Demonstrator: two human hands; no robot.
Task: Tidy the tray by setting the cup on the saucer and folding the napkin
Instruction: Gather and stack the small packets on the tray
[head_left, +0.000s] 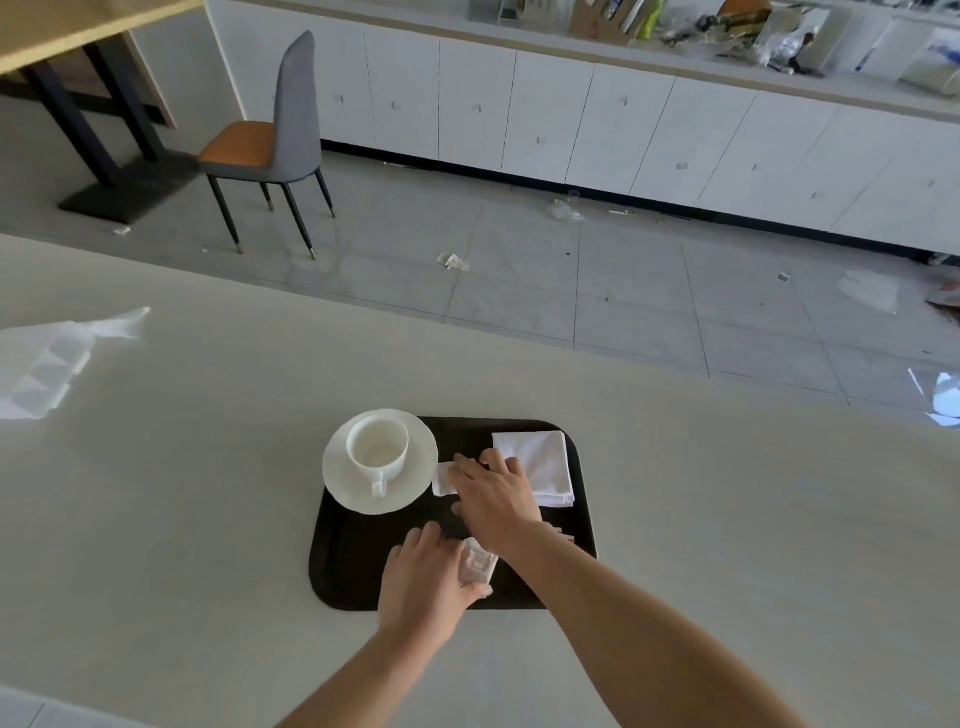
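Observation:
A dark tray (363, 566) lies on the pale table. At its far left a white cup (377, 446) stands upright on a white saucer (415, 462), handle toward me. A folded white napkin (540, 465) lies at the tray's far right corner. My right hand (496, 496) rests in the tray's middle, fingers on a small white packet (444, 480) beside the saucer. My left hand (423, 582) is at the tray's near edge, gripping another small white packet (478, 564). More small packets peek out from under my right forearm.
Crumpled clear plastic (47, 364) lies on the table's left side. Beyond the table's far edge is a tiled floor with scattered litter, a grey chair (275, 150) and white cabinets (623, 119).

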